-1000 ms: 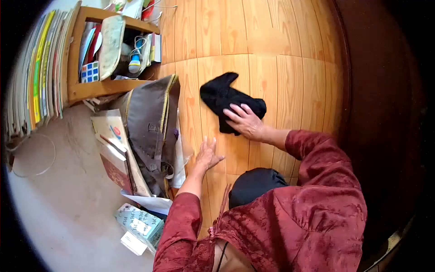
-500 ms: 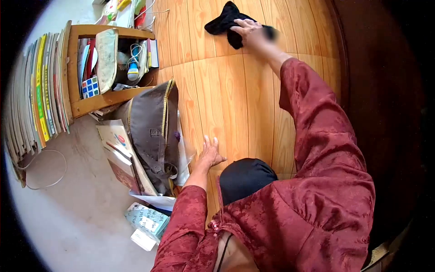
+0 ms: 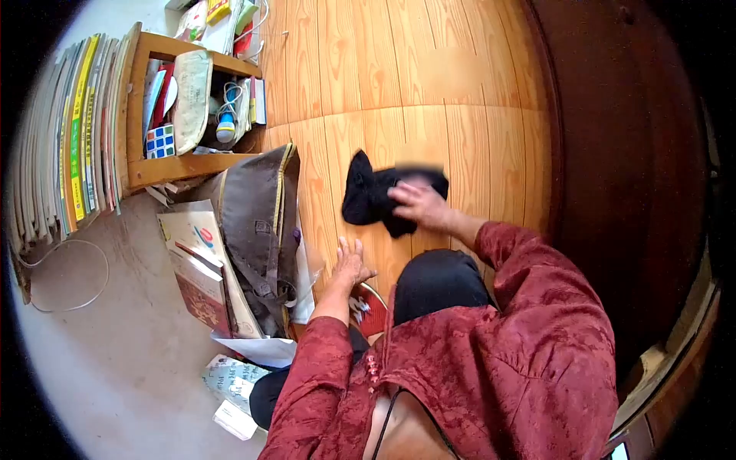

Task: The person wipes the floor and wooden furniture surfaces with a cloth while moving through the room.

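Note:
A crumpled black cloth (image 3: 377,195) lies on the wood-patterned floor (image 3: 437,126). My right hand (image 3: 420,205) lies flat on top of it, pressing it down with the fingers stretched out and slightly blurred. Farther left and nearer my body, my left hand (image 3: 353,264) is open, its fingers spread against the floor beside a grey bag. Below that hand, a red item with white marks (image 3: 368,309) shows in part; it looks like footwear. My black-clad knee (image 3: 443,284) sits between my arms.
Along the left stand a grey-brown bag (image 3: 257,222), a wooden shelf unit (image 3: 184,166) with books and a puzzle cube (image 3: 160,142), and a row of upright magazines (image 3: 80,130). Papers (image 3: 201,268) lean by the bag. A dark brown panel (image 3: 613,153) borders the right side.
My right hand has pulled the black cloth back across the floor toward my body. My left hand has stayed nearly in place. The red item now shows below it.

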`<control>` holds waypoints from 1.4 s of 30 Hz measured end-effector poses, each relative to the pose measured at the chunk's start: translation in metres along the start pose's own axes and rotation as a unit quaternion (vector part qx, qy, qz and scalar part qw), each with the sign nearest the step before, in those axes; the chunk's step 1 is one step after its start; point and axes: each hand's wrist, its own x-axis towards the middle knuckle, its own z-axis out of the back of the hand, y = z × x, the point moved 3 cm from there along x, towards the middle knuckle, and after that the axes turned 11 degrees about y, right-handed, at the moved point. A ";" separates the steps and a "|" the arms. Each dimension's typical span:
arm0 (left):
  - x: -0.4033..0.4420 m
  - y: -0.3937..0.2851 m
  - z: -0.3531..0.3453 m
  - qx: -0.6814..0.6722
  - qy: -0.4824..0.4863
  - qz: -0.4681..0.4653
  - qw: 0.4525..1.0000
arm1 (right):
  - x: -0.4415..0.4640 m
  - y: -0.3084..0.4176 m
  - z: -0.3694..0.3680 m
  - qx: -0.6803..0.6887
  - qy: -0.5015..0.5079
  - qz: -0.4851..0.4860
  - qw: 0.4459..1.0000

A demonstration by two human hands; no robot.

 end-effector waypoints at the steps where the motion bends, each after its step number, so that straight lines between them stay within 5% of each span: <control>1: 0.003 -0.002 0.003 0.007 -0.005 0.000 1.000 | 0.011 -0.024 0.022 0.001 -0.088 -0.015 0.996; 3: 0.013 0.001 0.005 0.015 0.016 -0.012 1.000 | 0.049 -0.064 0.096 -0.081 0.089 -0.139 0.983; 4: 0.030 0.005 0.012 0.016 0.042 -0.027 0.999 | 0.044 -0.119 0.076 -0.141 -0.092 -0.071 0.983; 5: 0.053 0.017 0.007 0.016 0.072 -0.042 0.996 | 0.045 -0.154 0.084 -0.213 -0.097 -0.082 0.969; 6: 0.080 0.028 0.016 -0.016 0.066 -0.111 0.992 | 0.063 -0.175 0.110 -0.141 0.093 -0.237 0.957; 9: 0.084 0.020 0.083 -0.030 -0.009 -0.210 0.977 | 0.069 -0.184 0.185 0.030 -0.184 -0.288 0.939; 11: 0.069 0.002 0.142 -0.034 -0.094 -0.234 0.967 | 0.058 -0.156 0.215 0.130 -0.309 -0.293 0.895; 12: 0.110 0.015 0.161 -0.148 -0.096 -0.250 0.952 | 0.047 -0.134 0.228 0.162 -0.338 -0.299 0.877; 14: 0.074 -0.003 0.195 -0.007 -0.142 -0.284 0.948 | 0.015 -0.089 0.227 0.288 -0.419 -0.315 0.802; 15: 0.060 -0.011 0.211 0.135 -0.195 -0.249 0.939 | -0.003 -0.065 0.221 0.324 -0.453 -0.320 0.766; 17: 0.048 -0.014 0.229 0.189 -0.205 -0.192 0.941 | -0.050 -0.013 0.189 0.360 -0.485 -0.361 0.711; 18: 0.063 -0.007 0.233 0.192 -0.210 -0.187 0.940 | -0.089 0.007 0.156 0.337 -0.464 -0.411 0.709; 22: 0.068 -0.005 0.239 0.236 -0.209 -0.132 0.940 | -0.233 0.128 0.053 0.293 -0.314 -0.713 0.554; 23: 0.061 -0.008 0.235 0.253 -0.216 -0.115 0.936 | -0.292 0.157 -0.011 0.337 -0.438 -0.619 0.558; 27: 0.071 0.000 0.238 0.266 -0.223 -0.161 0.924 | -0.315 0.221 -0.013 0.304 -0.249 -0.838 0.378; 33: 0.079 0.001 0.239 0.272 -0.209 -0.150 0.927 | -0.244 0.130 0.016 0.238 -0.186 -0.922 0.243; 36: 0.067 -0.005 0.242 0.255 -0.198 -0.132 0.937 | -0.186 0.040 0.024 -0.009 -0.138 -0.960 0.245; 37: 0.062 -0.007 0.240 0.248 -0.191 -0.127 0.941 | -0.180 0.007 0.023 0.081 -0.244 -0.937 0.235; 38: 0.060 -0.009 0.241 0.245 -0.189 -0.125 0.943 | -0.159 -0.039 0.004 -0.048 -0.365 -0.921 0.125; 39: 0.061 -0.008 0.240 0.240 -0.190 -0.136 0.942 | -0.141 -0.068 0.017 0.092 -0.406 -0.894 0.163; 42: 0.059 -0.004 0.240 0.223 -0.185 -0.150 0.945 | -0.079 -0.146 0.043 -0.007 -0.383 -0.872 0.304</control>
